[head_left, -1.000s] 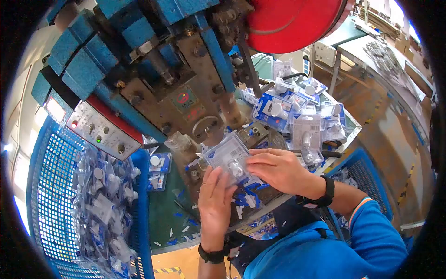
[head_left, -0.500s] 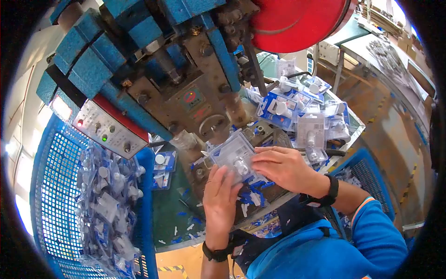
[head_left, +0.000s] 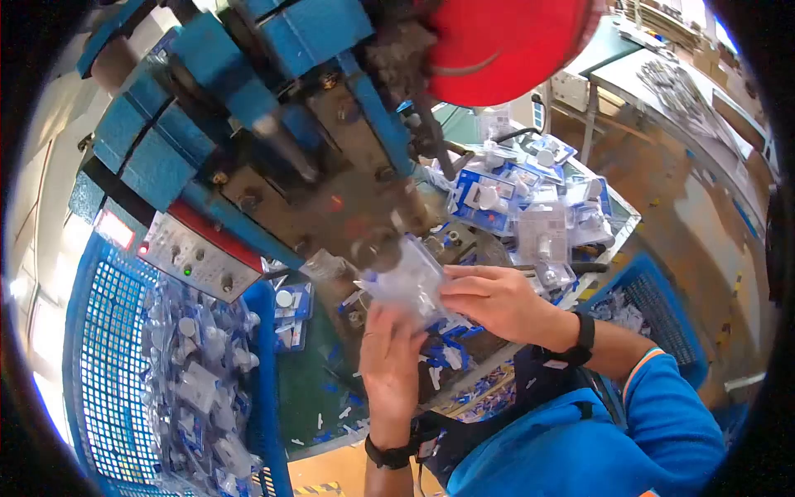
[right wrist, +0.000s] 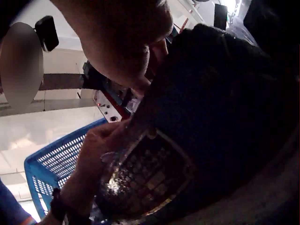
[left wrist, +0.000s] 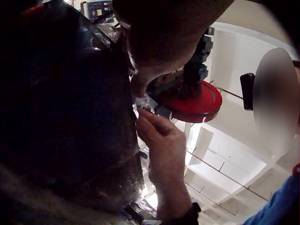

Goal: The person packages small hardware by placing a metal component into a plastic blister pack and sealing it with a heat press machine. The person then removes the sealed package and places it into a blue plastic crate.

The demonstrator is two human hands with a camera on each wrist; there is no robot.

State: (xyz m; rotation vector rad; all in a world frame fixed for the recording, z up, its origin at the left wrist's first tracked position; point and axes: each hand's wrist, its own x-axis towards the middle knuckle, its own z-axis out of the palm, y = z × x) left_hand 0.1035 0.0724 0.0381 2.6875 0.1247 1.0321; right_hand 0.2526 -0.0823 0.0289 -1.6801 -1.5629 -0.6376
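A clear plastic blister pack (head_left: 410, 286), blurred in the head view, lies at the front of a blue press (head_left: 323, 199), its far end under the round punch head. My left hand (head_left: 389, 360) holds the pack's near left edge with the fingers. On its right edge, my right hand (head_left: 497, 305) pinches it between thumb and fingers. In the left wrist view the right hand (left wrist: 164, 145) appears bent at the fingertips; in the right wrist view the left hand (right wrist: 96, 147) grips at the dark machine's edge. Both wrist views are dark, and the pack is mostly hidden there.
At left stands a blue basket (head_left: 108, 364) full of blister packs. More packs (head_left: 530, 199) are piled on the table's right side, and a few (head_left: 291, 315) lie beside the basket. Blue and white scraps (head_left: 451, 352) litter the press bed. Another blue basket (head_left: 662, 331) sits at lower right.
The pack and the press's front plate have become blurred, and the pack looks slightly tilted. Both hands keep their hold on it in nearly the same place. The head view has shifted slightly.
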